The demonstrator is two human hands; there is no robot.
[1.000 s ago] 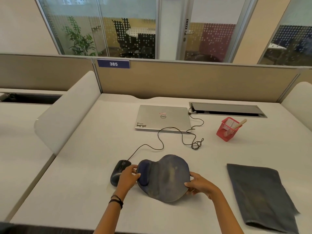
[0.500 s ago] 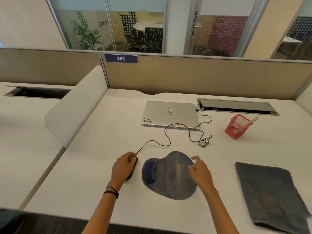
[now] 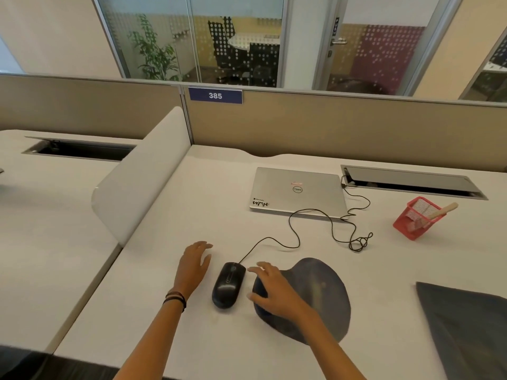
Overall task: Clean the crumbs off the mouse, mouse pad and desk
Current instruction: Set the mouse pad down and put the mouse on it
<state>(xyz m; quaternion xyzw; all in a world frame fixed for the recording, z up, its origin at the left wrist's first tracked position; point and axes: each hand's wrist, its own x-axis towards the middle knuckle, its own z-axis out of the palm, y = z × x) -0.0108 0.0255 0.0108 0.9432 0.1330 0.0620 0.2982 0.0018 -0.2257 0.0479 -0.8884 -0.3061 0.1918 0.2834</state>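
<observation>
Head view: mouse (image 3: 227, 287) sits on bench (image 3: 219, 215) beside mouse pad (image 3: 321, 294), maybe so each gets wiped alone. Grip apart on left hand (image 3: 193, 267) and right hand (image 3: 274, 290), holding nothing. Far right lies cloth (image 3: 466, 325).

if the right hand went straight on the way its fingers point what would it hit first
Probably the mouse: the right hand, open over the mouse pad's left edge, points forward-left at the mouse's front end. Height is unclear, so it could pass just over.
</observation>
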